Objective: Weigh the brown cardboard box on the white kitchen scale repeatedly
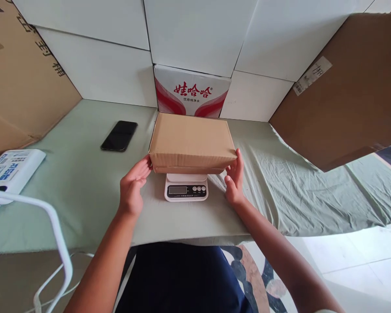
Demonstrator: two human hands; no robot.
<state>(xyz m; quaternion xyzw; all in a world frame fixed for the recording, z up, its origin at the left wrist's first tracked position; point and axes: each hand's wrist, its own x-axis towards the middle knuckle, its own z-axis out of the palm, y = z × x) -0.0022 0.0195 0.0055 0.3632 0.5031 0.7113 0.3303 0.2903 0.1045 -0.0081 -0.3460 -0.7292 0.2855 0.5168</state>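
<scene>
Cardboard box (192, 141) rests on a white scale (186, 187), left hand (132, 187) and right hand (234, 180) open-fingered, flanking its front corners; a phone (119, 135) lies well left, large cartons crowding both sides of the cloth-covered table (84, 191)

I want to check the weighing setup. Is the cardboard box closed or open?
Closed. The cardboard box lies flat on the scale, and its top is one unbroken brown surface with no raised flap. Whether it is taped, I cannot tell.
</scene>
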